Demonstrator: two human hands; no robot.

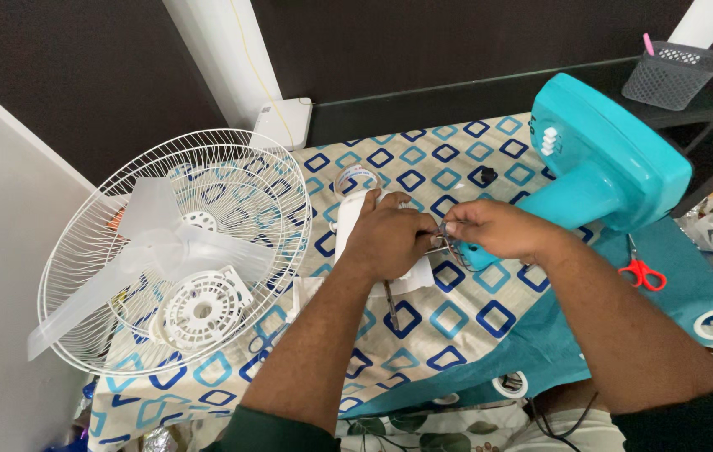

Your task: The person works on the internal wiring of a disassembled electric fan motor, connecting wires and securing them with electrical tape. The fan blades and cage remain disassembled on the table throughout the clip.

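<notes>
Two hands working thin wires at a white fan motor housing on the patterned tabletop (457, 322).

The left hand (390, 238) clamps the white motor housing (346, 219) down, steadying it; the right hand (494, 228) has its grip pressed together on thin wires (448, 245) beside the teal fan base (599, 167). White fan grilles (147, 251) with the translucent blade (151, 243) lie left, red scissors (643, 272) right, none in the way.
</notes>
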